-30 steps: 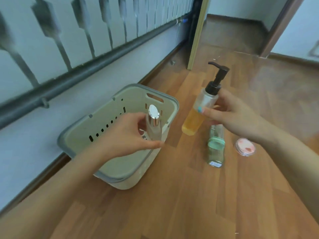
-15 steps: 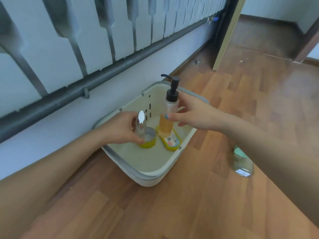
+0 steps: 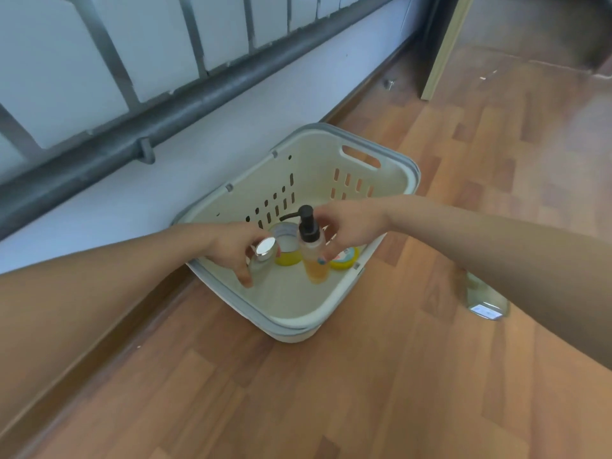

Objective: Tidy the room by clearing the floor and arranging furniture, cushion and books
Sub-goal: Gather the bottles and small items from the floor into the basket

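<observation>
Clearing the floor: a basket point(image 3: 288, 323) sits on the wood floor point(image 3: 364, 392), far left. Both arms reach into it. The right hand point(image 3: 351, 223) pinches a pump bottle point(image 3: 314, 256) and the left hand point(image 3: 231, 245) grips a silver-capped jar point(image 3: 265, 249), both low inside (release seems due). Next, likely the bottle point(image 3: 486, 303) lying near right.

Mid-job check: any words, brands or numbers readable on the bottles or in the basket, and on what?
No text is readable.
White label on the floor bottle: too blurred to read.
Printed top of the yellow-rimmed item in the basket: too small to read.
Pump bottle in the right hand, silver-capped bottle in the left hand: no text showing.
</observation>
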A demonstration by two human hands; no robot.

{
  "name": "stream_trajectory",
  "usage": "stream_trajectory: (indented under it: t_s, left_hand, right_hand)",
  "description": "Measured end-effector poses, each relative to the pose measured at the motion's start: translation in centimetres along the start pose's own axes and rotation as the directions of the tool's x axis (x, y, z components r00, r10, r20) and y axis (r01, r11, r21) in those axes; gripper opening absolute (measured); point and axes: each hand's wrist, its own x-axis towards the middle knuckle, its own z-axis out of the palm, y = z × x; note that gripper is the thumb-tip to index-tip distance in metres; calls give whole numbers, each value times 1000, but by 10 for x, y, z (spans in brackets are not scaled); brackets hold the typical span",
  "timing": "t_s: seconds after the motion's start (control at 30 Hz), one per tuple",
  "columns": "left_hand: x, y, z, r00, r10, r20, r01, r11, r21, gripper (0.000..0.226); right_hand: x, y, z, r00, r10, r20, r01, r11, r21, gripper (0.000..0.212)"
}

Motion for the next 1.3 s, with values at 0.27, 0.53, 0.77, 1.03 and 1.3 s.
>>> stream_trajectory:
  t_s: [0.27,0.53,0.77,1.03,1.3]
  left_hand:
    - [26,-16,1,996,-36,85,25,992,124,66]
    - [39,-16,12,979,-20,203,-40,957,288,73]
    - [50,-12,17,984,18,176,-75,942,327,75]
    - [53,-21,18,984,1,178,-60,944,326,85]
    - [48,-21,14,986,-96,136,48,945,323,92]
  right_hand:
    - [24,14,9,993,13,113,-12,1000,-3,45]
    - [39,27,13,989,0,150,0,1000,-4,44]
    - [50,34,18,981,-30,190,37,999,-34,48]
    - [49,33,19,985,-19,174,37,994,-101,51]
    - [47,31,17,985,56,164,-37,993,-116,59]
